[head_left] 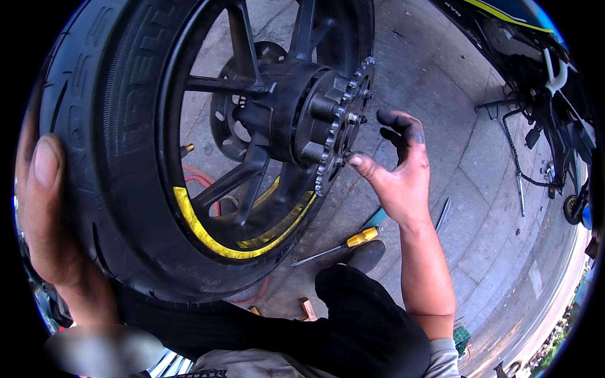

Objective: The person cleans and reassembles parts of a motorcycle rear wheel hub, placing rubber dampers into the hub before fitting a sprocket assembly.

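A black motorcycle wheel (135,189) stands upright before me, tilted a little, with yellow strips (200,238) on its rim. At the left, my left hand (53,233) grips the tyre, its thumb along the outer side; the other fingers are mostly hidden. From the hub's right side juts a toothed sprocket (332,135) with bolts and nuts around its face. My right hand (403,173) is just right of it, fingers curved and apart, fingertips blackened, holding nothing. Its thumb tip is close to a lower sprocket bolt; whether they touch I cannot tell. Behind the spokes shows a slotted disc (222,120).
A yellow-handled screwdriver (362,237) lies on the paving near my shoe (367,256), with a slim metal tool (443,215) to the right. A motorcycle (504,41) with a hanging chain (520,167) stands far right. A red hose (203,178) runs behind the wheel.
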Action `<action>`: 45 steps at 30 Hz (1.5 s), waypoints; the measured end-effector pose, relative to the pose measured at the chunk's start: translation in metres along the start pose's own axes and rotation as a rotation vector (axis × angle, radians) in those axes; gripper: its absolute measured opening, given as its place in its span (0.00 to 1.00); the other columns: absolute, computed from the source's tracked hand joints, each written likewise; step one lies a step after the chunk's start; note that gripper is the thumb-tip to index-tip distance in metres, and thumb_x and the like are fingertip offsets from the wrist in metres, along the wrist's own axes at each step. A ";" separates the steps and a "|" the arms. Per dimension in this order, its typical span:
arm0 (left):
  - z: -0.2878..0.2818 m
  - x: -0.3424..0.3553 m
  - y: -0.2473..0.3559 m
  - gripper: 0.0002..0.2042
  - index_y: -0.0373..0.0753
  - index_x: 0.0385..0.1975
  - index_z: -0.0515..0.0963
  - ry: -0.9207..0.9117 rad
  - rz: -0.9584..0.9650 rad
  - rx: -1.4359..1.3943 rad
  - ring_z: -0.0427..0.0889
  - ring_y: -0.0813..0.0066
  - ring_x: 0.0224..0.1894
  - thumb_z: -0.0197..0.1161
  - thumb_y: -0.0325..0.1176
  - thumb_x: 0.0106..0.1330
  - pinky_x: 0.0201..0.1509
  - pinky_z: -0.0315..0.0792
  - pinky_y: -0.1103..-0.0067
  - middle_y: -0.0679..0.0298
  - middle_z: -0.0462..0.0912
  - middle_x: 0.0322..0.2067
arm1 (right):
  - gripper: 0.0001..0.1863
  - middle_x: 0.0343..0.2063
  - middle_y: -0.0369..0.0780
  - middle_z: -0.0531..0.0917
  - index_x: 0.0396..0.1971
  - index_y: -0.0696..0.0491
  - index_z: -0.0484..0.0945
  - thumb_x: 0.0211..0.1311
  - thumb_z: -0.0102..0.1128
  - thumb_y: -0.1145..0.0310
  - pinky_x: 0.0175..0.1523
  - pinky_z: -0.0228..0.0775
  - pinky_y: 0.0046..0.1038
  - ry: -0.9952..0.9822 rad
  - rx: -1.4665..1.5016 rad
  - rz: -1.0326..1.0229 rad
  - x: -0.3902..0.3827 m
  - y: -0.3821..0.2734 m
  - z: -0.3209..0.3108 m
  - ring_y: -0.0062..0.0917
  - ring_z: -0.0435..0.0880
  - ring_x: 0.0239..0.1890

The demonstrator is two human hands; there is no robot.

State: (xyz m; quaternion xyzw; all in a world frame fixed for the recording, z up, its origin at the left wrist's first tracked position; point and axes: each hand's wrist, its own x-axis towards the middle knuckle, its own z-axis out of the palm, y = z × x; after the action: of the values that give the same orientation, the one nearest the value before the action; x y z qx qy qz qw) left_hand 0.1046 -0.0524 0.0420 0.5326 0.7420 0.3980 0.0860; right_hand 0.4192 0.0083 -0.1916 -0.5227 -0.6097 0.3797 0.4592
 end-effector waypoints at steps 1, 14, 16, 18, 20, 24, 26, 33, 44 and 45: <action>-0.003 -0.002 -0.001 0.46 0.33 0.79 0.62 0.004 -0.003 -0.001 0.78 0.52 0.68 0.65 0.60 0.68 0.75 0.71 0.64 0.45 0.75 0.68 | 0.53 0.61 0.47 0.79 0.64 0.60 0.74 0.39 0.93 0.54 0.74 0.70 0.39 -0.049 -0.027 0.033 -0.001 -0.001 0.003 0.38 0.78 0.67; 0.018 0.016 0.018 0.52 0.26 0.78 0.59 -0.161 -0.093 -0.295 0.70 0.52 0.71 0.72 0.55 0.61 0.78 0.61 0.63 0.41 0.70 0.70 | 0.69 0.72 0.55 0.73 0.73 0.64 0.69 0.27 0.94 0.47 0.81 0.64 0.41 -0.259 -0.160 0.110 0.019 -0.008 0.010 0.43 0.72 0.75; 0.021 0.019 0.018 0.53 0.25 0.79 0.58 -0.168 -0.092 -0.310 0.69 0.52 0.72 0.72 0.55 0.60 0.79 0.60 0.63 0.40 0.68 0.71 | 0.68 0.72 0.55 0.72 0.72 0.64 0.70 0.27 0.94 0.47 0.80 0.64 0.41 -0.274 -0.243 0.041 0.022 -0.013 0.011 0.44 0.72 0.76; 0.016 0.022 0.012 0.54 0.26 0.79 0.57 -0.198 -0.066 -0.316 0.68 0.51 0.73 0.72 0.56 0.60 0.79 0.59 0.63 0.40 0.66 0.73 | 0.67 0.73 0.55 0.72 0.71 0.64 0.71 0.27 0.94 0.47 0.80 0.65 0.41 -0.291 -0.252 0.013 0.026 -0.013 0.012 0.44 0.72 0.76; 0.013 0.026 0.008 0.55 0.26 0.79 0.56 -0.245 -0.031 -0.290 0.68 0.51 0.73 0.72 0.59 0.60 0.79 0.60 0.62 0.41 0.65 0.74 | 0.66 0.73 0.55 0.71 0.71 0.64 0.72 0.27 0.94 0.47 0.80 0.65 0.41 -0.309 -0.186 0.024 0.032 -0.009 0.012 0.44 0.71 0.76; 0.017 0.024 0.006 0.51 0.28 0.79 0.57 -0.252 0.014 -0.259 0.69 0.52 0.73 0.66 0.58 0.64 0.78 0.62 0.62 0.42 0.65 0.74 | 0.69 0.72 0.53 0.72 0.72 0.63 0.71 0.25 0.93 0.43 0.79 0.68 0.42 -0.311 -0.209 0.009 0.032 -0.010 0.014 0.43 0.72 0.75; 0.012 0.026 0.005 0.49 0.28 0.79 0.57 -0.232 0.031 -0.222 0.70 0.53 0.73 0.64 0.57 0.66 0.78 0.63 0.62 0.42 0.66 0.74 | 0.67 0.74 0.54 0.69 0.71 0.64 0.71 0.27 0.94 0.48 0.81 0.65 0.41 -0.334 -0.238 0.034 0.029 -0.019 0.012 0.44 0.71 0.76; -0.001 0.027 -0.005 0.42 0.30 0.79 0.59 -0.186 0.134 -0.103 0.72 0.54 0.73 0.55 0.56 0.74 0.78 0.66 0.62 0.44 0.67 0.74 | 0.74 0.75 0.53 0.64 0.77 0.63 0.61 0.30 0.92 0.42 0.76 0.72 0.47 -0.287 0.091 0.116 -0.010 0.015 -0.003 0.45 0.68 0.77; -0.015 0.045 -0.022 0.34 0.34 0.79 0.62 -0.251 0.383 -0.023 0.75 0.57 0.73 0.40 0.54 0.85 0.77 0.72 0.62 0.46 0.69 0.75 | 0.73 0.73 0.46 0.68 0.77 0.63 0.61 0.29 0.96 0.51 0.75 0.74 0.46 -0.179 0.154 0.110 -0.013 0.006 0.006 0.37 0.69 0.76; -0.009 0.039 -0.014 0.34 0.34 0.79 0.62 -0.166 0.276 0.010 0.75 0.58 0.73 0.40 0.53 0.85 0.76 0.72 0.62 0.46 0.67 0.76 | 0.70 0.72 0.47 0.69 0.77 0.63 0.62 0.31 0.96 0.60 0.74 0.77 0.45 -0.156 -0.045 0.074 -0.019 0.003 0.006 0.37 0.71 0.75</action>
State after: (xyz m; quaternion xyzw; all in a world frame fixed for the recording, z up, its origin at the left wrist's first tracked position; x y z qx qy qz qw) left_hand 0.0733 -0.0247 0.0502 0.6610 0.6540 0.3570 0.0891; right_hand 0.4148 -0.0095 -0.1992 -0.5238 -0.6322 0.4222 0.3843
